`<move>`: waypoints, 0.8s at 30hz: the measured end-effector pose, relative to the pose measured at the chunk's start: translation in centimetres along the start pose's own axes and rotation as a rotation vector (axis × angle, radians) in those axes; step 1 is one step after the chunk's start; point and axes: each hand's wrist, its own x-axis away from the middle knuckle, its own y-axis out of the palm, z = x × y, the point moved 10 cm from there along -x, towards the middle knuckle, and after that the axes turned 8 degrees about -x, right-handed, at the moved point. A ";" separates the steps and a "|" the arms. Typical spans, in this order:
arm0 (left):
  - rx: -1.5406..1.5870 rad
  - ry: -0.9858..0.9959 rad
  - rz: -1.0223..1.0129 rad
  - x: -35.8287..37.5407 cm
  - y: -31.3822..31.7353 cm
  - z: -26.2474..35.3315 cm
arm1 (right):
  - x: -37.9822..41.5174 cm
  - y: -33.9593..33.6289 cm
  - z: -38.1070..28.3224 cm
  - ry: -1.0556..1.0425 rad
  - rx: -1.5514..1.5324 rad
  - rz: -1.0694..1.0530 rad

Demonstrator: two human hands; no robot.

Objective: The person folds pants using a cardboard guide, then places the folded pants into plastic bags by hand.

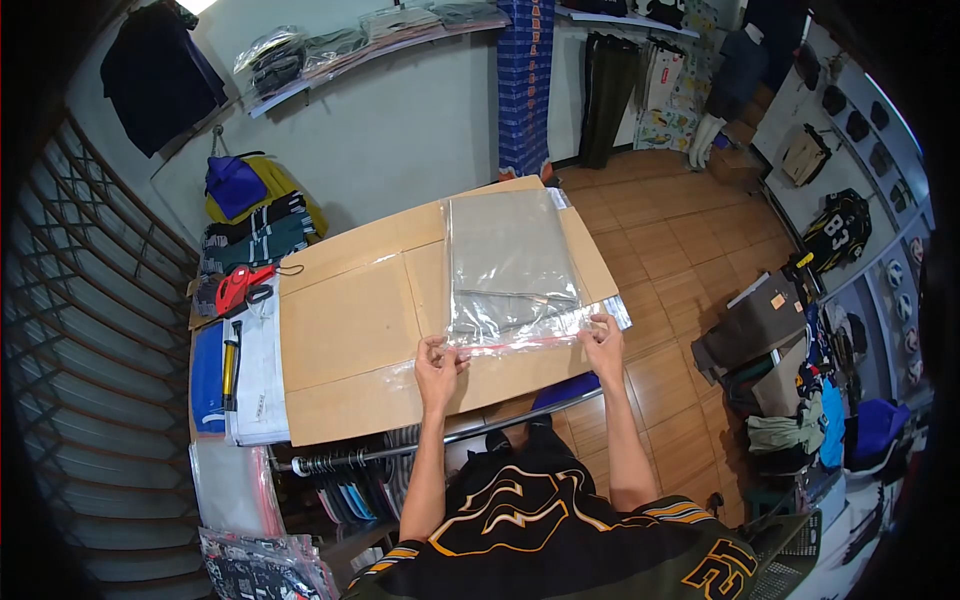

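A clear plastic bag (pixel 512 262) with a folded grey garment inside lies on a flattened cardboard sheet (pixel 350 320). Its near edge carries a pinkish-red strip. My left hand (pixel 437 372) pinches the near left corner of the bag. At the near right corner, my right hand (pixel 603 350) grips the same edge between thumb and fingers. The near end of the bag bulges loosely and reflects light, while the garment fills its far part.
Left of the cardboard are a red tape dispenser (pixel 240 288), a yellow-and-black cutter (pixel 231 365) and a blue packet (pixel 208 375). A metal rail (pixel 400 452) with hangers runs along the table's near side. Packed bags (pixel 235 490) sit at lower left; clothes (pixel 790 420) are piled at right.
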 end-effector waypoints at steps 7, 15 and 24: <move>-0.023 0.006 0.012 0.1 0.1 -0.1 | 0.5 0.6 -1.1 -0.142 0.153 0.024; -0.032 0.085 0.000 0.0 0.1 -0.4 | 0.6 0.4 -1.3 -0.102 0.127 0.023; -0.196 0.121 -0.022 0.7 1.0 1.6 | 1.9 1.7 -3.7 -0.244 0.153 0.016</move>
